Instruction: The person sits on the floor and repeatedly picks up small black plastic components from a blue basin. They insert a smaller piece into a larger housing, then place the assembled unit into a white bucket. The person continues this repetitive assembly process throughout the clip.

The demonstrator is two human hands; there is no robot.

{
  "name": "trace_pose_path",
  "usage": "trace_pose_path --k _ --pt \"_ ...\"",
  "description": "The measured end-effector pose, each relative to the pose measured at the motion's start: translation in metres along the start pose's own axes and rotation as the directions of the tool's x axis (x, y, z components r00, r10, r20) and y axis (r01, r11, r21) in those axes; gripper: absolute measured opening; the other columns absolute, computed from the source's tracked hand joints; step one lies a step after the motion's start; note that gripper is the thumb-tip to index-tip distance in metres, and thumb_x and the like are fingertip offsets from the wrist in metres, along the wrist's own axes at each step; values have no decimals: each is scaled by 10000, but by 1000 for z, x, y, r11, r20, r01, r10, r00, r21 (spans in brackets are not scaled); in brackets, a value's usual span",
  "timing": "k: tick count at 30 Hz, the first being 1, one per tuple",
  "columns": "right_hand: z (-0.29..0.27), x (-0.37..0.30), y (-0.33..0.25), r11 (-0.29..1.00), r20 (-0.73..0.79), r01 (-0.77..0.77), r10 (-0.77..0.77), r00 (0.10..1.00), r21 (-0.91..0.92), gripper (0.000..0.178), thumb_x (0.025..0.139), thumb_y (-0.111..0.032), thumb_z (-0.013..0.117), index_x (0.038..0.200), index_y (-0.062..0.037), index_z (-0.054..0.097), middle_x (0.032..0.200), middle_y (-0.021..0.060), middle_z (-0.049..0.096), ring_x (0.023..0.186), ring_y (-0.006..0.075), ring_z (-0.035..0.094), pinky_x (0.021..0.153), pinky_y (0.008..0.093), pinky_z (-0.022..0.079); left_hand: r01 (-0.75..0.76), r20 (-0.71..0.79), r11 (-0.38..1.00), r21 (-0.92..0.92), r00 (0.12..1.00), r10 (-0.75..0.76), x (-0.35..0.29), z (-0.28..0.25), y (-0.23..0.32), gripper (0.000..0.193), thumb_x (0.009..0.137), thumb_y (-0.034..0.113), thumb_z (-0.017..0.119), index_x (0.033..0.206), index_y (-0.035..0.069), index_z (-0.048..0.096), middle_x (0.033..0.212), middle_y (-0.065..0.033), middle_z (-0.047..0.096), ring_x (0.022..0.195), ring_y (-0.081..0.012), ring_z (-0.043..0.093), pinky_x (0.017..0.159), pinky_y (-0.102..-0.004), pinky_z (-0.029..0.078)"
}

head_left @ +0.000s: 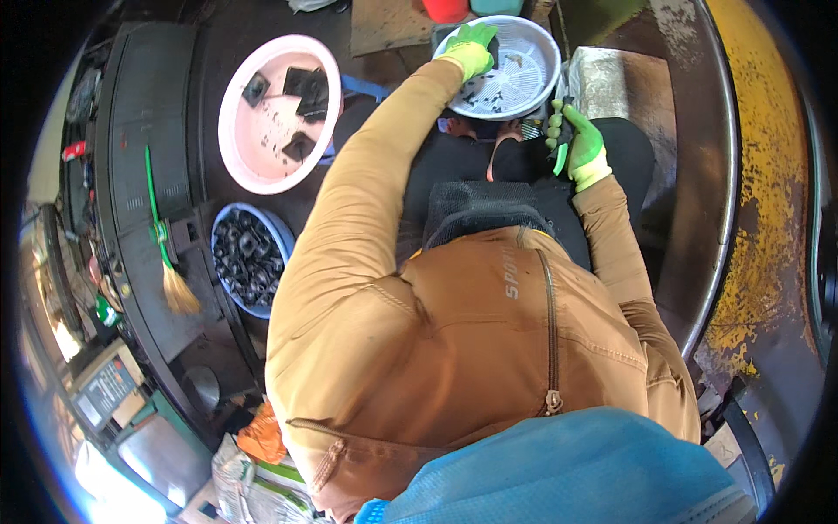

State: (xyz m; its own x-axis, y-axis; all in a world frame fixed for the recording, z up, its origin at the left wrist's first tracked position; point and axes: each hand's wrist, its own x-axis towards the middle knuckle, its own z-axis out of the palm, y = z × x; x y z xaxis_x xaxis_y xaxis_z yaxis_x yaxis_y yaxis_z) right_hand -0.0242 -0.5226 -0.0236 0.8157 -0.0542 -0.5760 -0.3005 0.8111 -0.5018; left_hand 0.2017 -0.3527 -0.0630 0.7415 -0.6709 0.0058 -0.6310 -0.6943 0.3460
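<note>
My left hand (pixel 471 50), in a green and yellow-green glove, reaches over a white slotted plastic basket (pixel 548 65). Its fingers are bent beside a dark flat piece (pixel 495 54) and seem to grip it, though the contact is partly hidden. Small black bits lie in the basket's near side. To the right of the basket, above my right thigh, my right hand (pixel 587 144) is closed, gloved the same way. A bright green handle (pixel 560 159) sticks out below its curled fingers; the rest of that tool is hidden. Something black shows between thumb and fingers.
A pink basin (pixel 229 131) with several black flat pieces stands at left. Below it, a blue tub (pixel 286 249) holds many black parts. A broom (pixel 179 288) lies against a dark panel. Right of me runs a metal edge by a worn yellow surface (pixel 755 279).
</note>
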Motion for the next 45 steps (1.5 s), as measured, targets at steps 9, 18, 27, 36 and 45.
trace_pose_path --k 9,18,27,36,45 --pt "8 -11 -9 994 -136 15 -30 990 -104 240 935 -297 605 1098 -124 639 790 -32 583 598 90 475 514 246 390 -44 -16 999 3 999 45 3 2 -16 210 824 199 632 1009 143 715 1023 -125 684 972 -359 635 846 -453 497" --pt "49 -18 -13 1000 247 -6 -1 969 30 307 935 -299 623 1149 -79 630 820 -32 603 555 50 445 486 215 357 -669 -631 738 -90 612 478 -127 -87 73 364 581 39 731 936 120 705 966 -85 679 902 -338 646 832 -446 522" --pt "84 -67 -6 976 137 200 -187 973 -89 308 902 -153 639 1198 -75 604 812 -1 608 558 69 509 490 202 384 -215 -279 664 -716 960 9 -159 -145 120 734 699 186 834 1309 -44 496 1237 -177 595 1139 -253 589 1000 -374 459" --pt "72 -96 -26 756 102 338 -342 934 -560 395 995 -291 538 1279 -16 522 878 30 611 645 58 520 546 198 404 -242 -260 875 -419 955 140 -142 -156 111 471 615 214 850 999 -9 692 923 -142 689 894 -242 677 781 -344 537" --pt "94 -101 -61 -484 793 650 -175 584 -586 346 932 -155 619 1268 -74 614 1104 145 675 945 300 659 815 356 531 -477 -408 858 -192 834 372 -155 -174 132 370 620 227 855 895 58 675 798 -142 643 756 -363 602 685 -450 466"
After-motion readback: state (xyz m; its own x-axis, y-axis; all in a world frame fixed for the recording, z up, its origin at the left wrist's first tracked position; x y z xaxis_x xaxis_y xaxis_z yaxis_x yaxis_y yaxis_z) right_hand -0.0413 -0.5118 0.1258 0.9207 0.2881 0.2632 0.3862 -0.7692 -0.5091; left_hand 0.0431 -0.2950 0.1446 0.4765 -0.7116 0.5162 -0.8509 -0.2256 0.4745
